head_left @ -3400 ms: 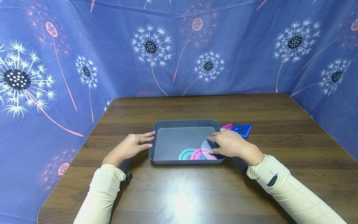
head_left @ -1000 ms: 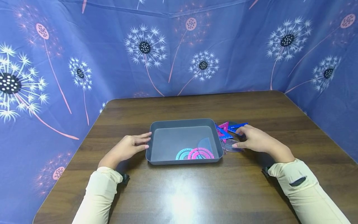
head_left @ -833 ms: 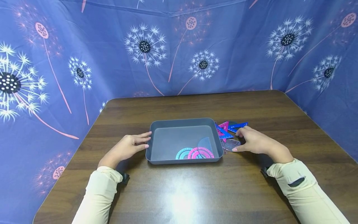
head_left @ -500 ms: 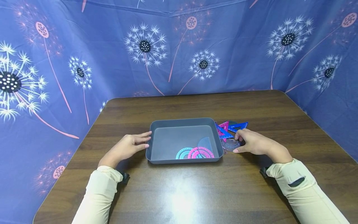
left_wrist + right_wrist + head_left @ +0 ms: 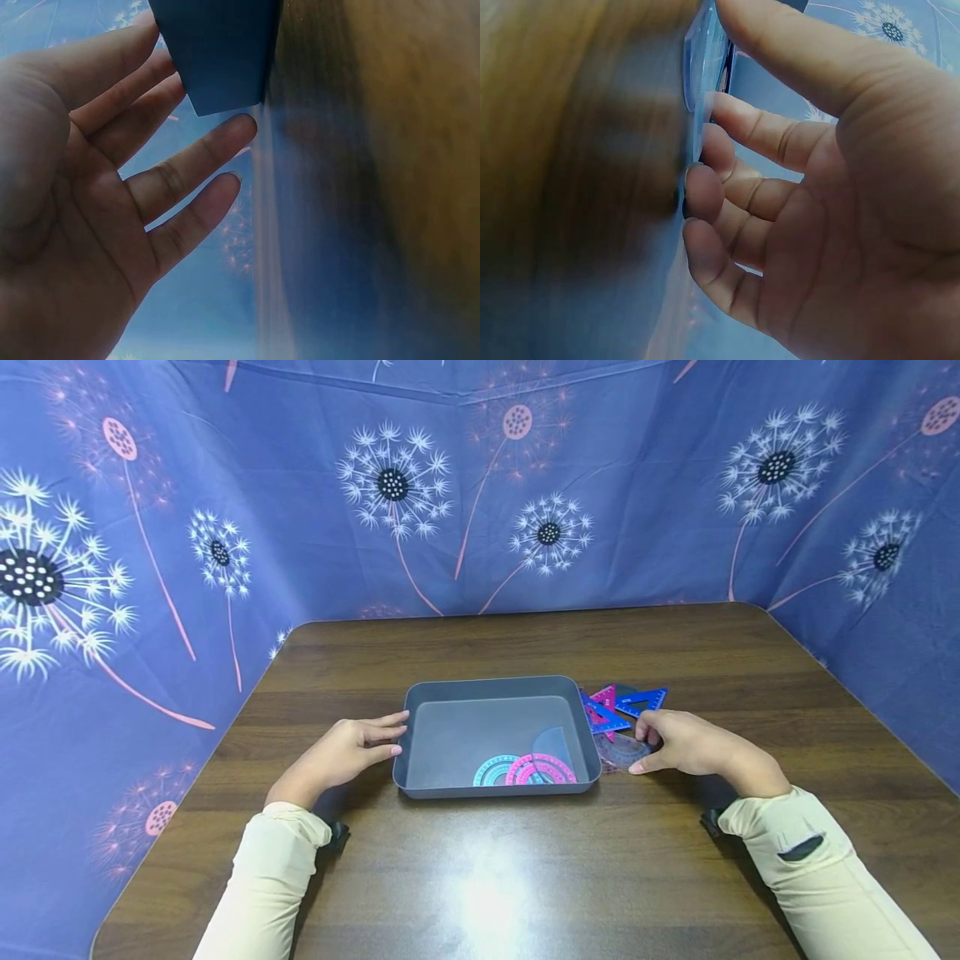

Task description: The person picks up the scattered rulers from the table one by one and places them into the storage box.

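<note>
While the left hand (image 5: 341, 756) rests extended fingers against the left wall of the tray (image 5: 457, 727), gripping nothing, the right hand (image 5: 686, 743) pinches the clear protractor (image 5: 618, 750) near its right end, between thumb and bent fingers. The clear protractor lies on the desk (image 5: 480, 839), just right of the tray and well apart from the left hand. Set squares (image 5: 613, 725) lie just behind it. Inside the tray, a pink protractor (image 5: 540, 760) overlaps a teal protractor (image 5: 487, 767).

A clear protractor (image 5: 619, 750) lies just beside the gray tray (image 5: 487, 792).
</note>
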### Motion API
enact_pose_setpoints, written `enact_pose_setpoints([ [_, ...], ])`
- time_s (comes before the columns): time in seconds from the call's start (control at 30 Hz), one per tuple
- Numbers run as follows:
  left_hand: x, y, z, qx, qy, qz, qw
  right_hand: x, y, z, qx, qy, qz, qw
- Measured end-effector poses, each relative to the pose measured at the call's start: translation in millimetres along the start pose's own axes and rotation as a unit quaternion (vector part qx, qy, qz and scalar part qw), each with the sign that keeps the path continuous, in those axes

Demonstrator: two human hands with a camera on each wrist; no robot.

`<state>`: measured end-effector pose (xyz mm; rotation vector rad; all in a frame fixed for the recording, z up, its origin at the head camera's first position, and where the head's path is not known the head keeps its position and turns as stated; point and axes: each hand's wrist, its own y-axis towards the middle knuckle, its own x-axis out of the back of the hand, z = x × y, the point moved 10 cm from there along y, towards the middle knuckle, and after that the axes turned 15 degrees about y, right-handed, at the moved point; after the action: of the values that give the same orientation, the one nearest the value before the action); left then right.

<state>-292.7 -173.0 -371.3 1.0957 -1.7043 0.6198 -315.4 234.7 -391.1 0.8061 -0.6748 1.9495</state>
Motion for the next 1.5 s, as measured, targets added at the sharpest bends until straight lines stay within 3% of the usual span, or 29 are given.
enact_pose_setpoints([
  [0.4,-1.0,0.6,0.2,-0.008,0.008,-0.003,0.9999,0.6,-0.9,-1.0,0.012,0.022,0.005,1.000],
  [1.0,0.5,-0.3,-1.4,-0.008,0.011,-0.003,0.9999,16.2,-2.7,-14.9,-0.030,0.146,-0.014,0.989],
  [1.5,0.7,-1.0,-1.6,-0.010,0.010,-0.002,0.9999,41.1,-9.8,-24.9,-0.060,0.198,-0.101,0.973],
])
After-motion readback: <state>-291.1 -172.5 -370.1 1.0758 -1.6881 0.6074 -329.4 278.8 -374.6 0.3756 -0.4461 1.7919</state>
